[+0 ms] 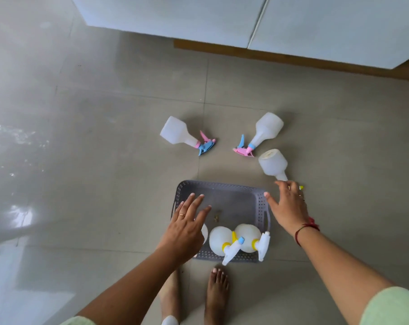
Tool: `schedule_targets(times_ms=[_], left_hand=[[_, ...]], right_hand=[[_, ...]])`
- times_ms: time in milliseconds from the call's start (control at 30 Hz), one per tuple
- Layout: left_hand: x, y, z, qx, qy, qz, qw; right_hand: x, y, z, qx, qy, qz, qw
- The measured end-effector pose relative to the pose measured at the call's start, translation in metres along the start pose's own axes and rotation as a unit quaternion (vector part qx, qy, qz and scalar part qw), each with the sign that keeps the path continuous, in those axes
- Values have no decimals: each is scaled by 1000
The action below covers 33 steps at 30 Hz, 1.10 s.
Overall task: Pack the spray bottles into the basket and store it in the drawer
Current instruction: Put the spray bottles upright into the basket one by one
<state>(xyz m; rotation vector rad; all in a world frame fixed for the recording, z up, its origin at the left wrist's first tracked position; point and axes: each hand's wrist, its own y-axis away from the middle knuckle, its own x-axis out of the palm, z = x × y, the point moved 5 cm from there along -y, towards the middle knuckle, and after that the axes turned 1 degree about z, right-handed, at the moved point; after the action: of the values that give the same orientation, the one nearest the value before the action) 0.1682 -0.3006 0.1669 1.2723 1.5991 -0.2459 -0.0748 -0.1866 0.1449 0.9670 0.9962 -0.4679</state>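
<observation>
Partly, the left hand (186,228) hides a bottle (205,233) in the basket (261,207).

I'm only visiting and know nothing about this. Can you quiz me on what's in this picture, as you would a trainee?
1. True or false: the basket stands on a table.
2. How many bottles lie on the floor outside the basket? A) one B) three C) five
3. Fill in: the two fully visible packed bottles have ___ collars.
Key: 1 false; 2 B; 3 yellow.
</observation>
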Motion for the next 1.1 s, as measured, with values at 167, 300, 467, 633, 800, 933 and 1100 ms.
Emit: schedule_targets(times_ms=[167, 300, 467, 633, 800, 933, 1100], left_hand=[[9, -66, -26, 33, 14, 20, 999], [25, -124, -45, 53, 13, 15, 998], [58, -182, -59, 68, -2, 52, 996], [97, -218, -50, 84, -25, 63, 994], [122, -220, -23, 63, -15, 68, 996], [127, -211, -4, 59, -3, 80, 995], [125, -205, 13, 43, -6, 83, 996]], right_hand=[[3, -28, -44, 98, -67, -9, 993], [21, -52, -70, 130, -98, -22, 986], [56, -86, -116, 267, -247, -61, 930], [102, -118, -159, 341, -298, -61, 890], [141, -135, -180, 355, -398, -60, 844], [159, -139, -186, 391, -471, -86, 786], [167, -151, -174, 414, -606, -56, 677]])
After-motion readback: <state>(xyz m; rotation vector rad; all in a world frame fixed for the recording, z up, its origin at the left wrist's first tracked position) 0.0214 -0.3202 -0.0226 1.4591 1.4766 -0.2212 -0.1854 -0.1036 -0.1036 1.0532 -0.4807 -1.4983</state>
